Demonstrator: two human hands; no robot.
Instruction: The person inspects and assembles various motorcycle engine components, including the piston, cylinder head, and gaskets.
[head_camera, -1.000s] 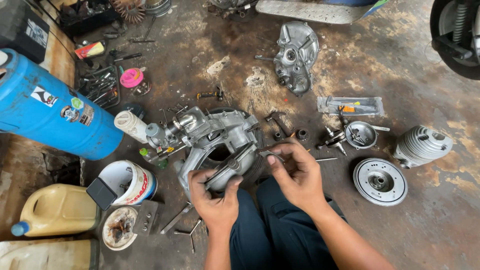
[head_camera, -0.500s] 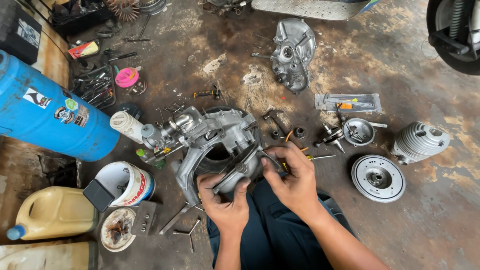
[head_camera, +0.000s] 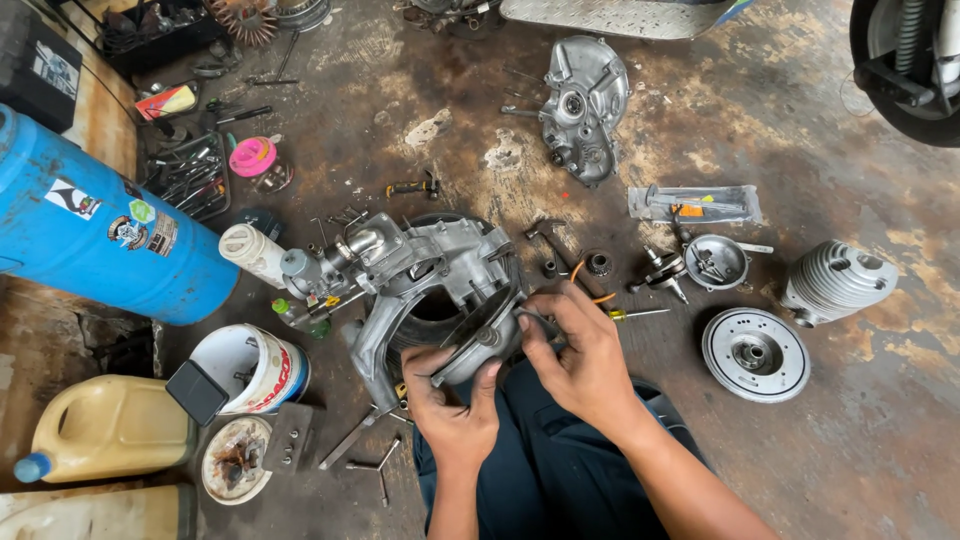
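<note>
A grey metal engine case (head_camera: 420, 275) lies on the stained floor in front of my knees. Against its near side I hold a round dark metal disc part (head_camera: 480, 340), tilted on edge. My left hand (head_camera: 450, 410) grips the disc from below with thumb and fingers around its rim. My right hand (head_camera: 580, 355) grips the disc's right edge, fingers curled over it. Part of the disc is hidden behind my fingers.
A blue drum (head_camera: 100, 235) lies at left, with a yellow jug (head_camera: 110, 425) and a white tub (head_camera: 250, 365) below it. At right sit a finned cylinder (head_camera: 835, 280), a flywheel disc (head_camera: 755, 353), a small bowl (head_camera: 715, 262); an engine cover (head_camera: 585, 105) lies beyond. Loose tools are scattered about.
My two hands have closed in together on the disc part and tipped it up against the engine case; the view has shifted slightly.
</note>
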